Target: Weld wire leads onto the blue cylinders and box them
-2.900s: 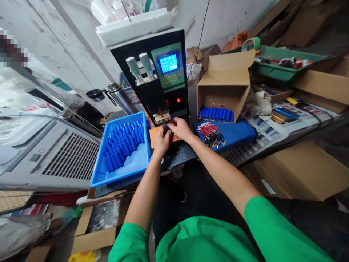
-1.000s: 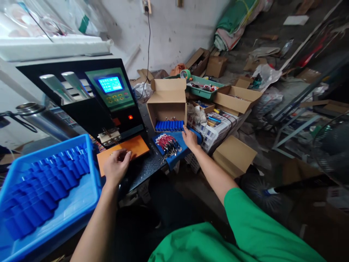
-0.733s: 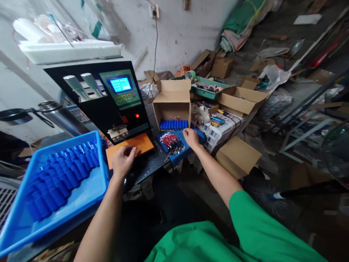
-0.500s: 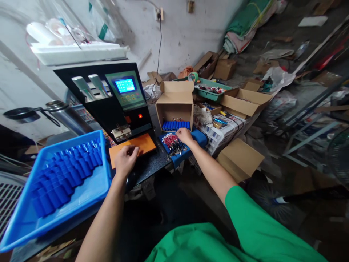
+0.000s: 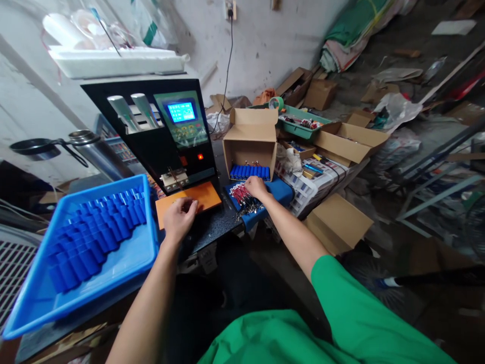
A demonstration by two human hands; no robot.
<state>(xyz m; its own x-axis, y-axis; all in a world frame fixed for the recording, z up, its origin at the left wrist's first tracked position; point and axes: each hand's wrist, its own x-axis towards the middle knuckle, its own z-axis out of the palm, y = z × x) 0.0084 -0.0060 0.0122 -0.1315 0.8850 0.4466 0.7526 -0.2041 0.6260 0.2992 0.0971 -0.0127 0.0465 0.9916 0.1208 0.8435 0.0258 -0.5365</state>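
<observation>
My left hand (image 5: 179, 218) rests on the orange board (image 5: 208, 196) in front of a black spot welder (image 5: 151, 151), thumb and fingers curled together. Whatever lies between those fingertips is hidden. On the blue cloth (image 5: 280, 194) lies a pile of red and black wire leads (image 5: 239, 193) with white ends. My right hand (image 5: 255, 186) reaches into the upper edge of that pile, its fingers pinched at the leads. Just behind it, a row of blue cylindrical battery cells (image 5: 250, 173) sits in an open cardboard box (image 5: 250, 133).
At the left stands a blue tray (image 5: 125, 280) with rows of blue battery cells (image 5: 94, 237). Behind it is a steel flask (image 5: 94, 151). To the right are a green tray (image 5: 308, 132), a white crate (image 5: 299, 189) and open cartons (image 5: 343, 139).
The view has shifted slightly, so the scene sits a little further right and higher. Both hands keep nearly the same places, at the orange board and at the wire leads.
</observation>
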